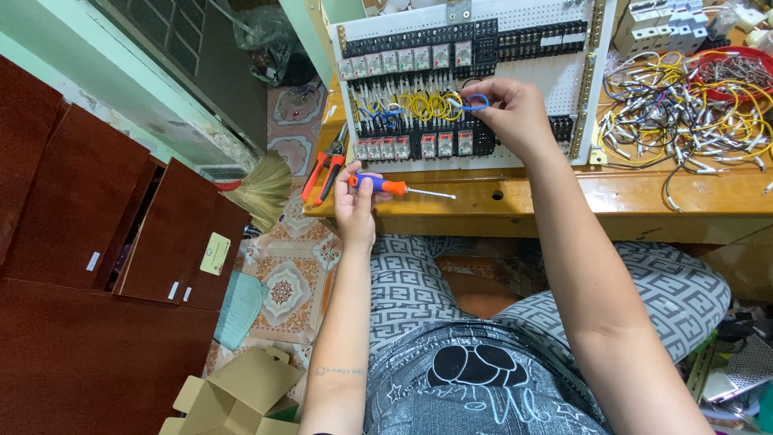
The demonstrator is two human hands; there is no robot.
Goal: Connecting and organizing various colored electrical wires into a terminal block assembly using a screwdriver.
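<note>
Lap: my grey patterned trousers (403,282) lie nearest.
Left hand (354,205): I grip an orange-and-blue screwdriver (386,185).
Right hand (511,113): I pinch a short blue wire loop (475,102) over the white perforated relay board (555,80).

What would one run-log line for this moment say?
left hand: holds orange-blue screwdriver | right hand: pinches blue wire loop at relay panel | pliers on bench
</note>
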